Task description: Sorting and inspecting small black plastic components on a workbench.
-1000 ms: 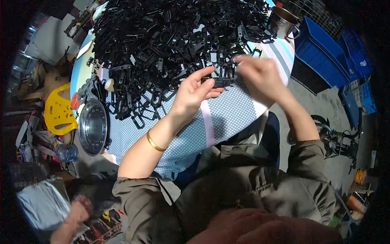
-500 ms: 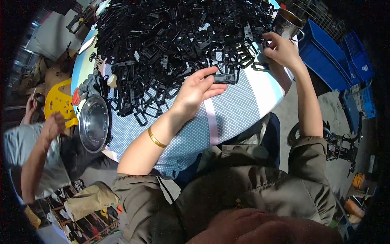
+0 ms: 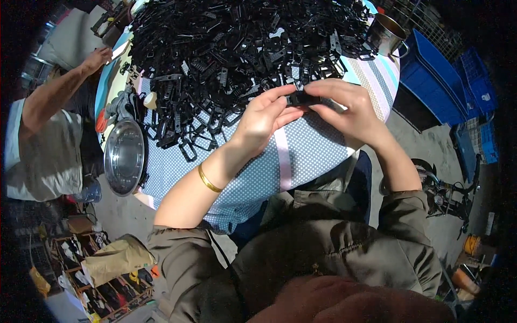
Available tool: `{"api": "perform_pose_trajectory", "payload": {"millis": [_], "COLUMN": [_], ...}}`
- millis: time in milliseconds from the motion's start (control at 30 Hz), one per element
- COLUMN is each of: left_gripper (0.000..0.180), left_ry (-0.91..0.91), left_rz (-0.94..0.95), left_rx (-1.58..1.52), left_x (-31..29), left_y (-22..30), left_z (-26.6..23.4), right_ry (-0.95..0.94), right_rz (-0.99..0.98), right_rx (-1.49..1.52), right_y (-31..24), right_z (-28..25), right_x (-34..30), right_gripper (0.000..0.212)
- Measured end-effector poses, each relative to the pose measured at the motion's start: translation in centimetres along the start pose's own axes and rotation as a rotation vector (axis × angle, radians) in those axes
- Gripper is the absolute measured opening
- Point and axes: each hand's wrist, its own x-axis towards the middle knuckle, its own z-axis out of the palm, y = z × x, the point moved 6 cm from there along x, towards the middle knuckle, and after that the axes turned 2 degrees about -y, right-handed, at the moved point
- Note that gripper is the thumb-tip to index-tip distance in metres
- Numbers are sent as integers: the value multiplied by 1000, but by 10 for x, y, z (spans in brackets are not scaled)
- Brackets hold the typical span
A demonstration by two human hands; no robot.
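A black plastic part (image 3: 299, 99), long and narrow like a strap buckle piece, is held between both hands above the near side of the table. My left hand (image 3: 254, 123), with a gold bangle on the wrist, pinches its left end between thumb and fingers. From the other side, the fingers and thumb of my right hand (image 3: 353, 110) close around its right end. Just beyond my fingertips lies a big heap of similar black plastic parts (image 3: 226, 59). Whether my right hand has a second small piece is hidden by the fingers.
The table (image 3: 318, 151) has a dotted, striped cloth. A metal mug (image 3: 385, 33) stands at its far right, a steel bowl (image 3: 125, 156) and grey gloves (image 3: 125, 106) at its left. Blue crates (image 3: 439, 81) stand right. Another person's arm (image 3: 62, 91) reaches to the table's left edge.
My right hand has come from beside the mug to the black part in my left hand and closed on it. The other person has moved farther up along the left side.
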Motion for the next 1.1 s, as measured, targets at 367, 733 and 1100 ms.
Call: {"api": "perform_pose_trajectory", "payload": {"millis": [367,733,1100], "left_gripper": [38,40,42], "left_ry": [88,8,-158], "left_rz": [141,160,113], "left_rx": [167,215,295], "left_x": [-5,-8,-13], "left_y": [-3,10,13], "left_z": [-4,3,22], "right_ry": [11,-28,-125], "right_rz": [-207,-131,428], "right_rx": [-165,30,709], "right_y": [-24,2,25], "right_z": [9,16,21], "right_x": [-6,-5,-27], "right_gripper": [30,33,26]}}
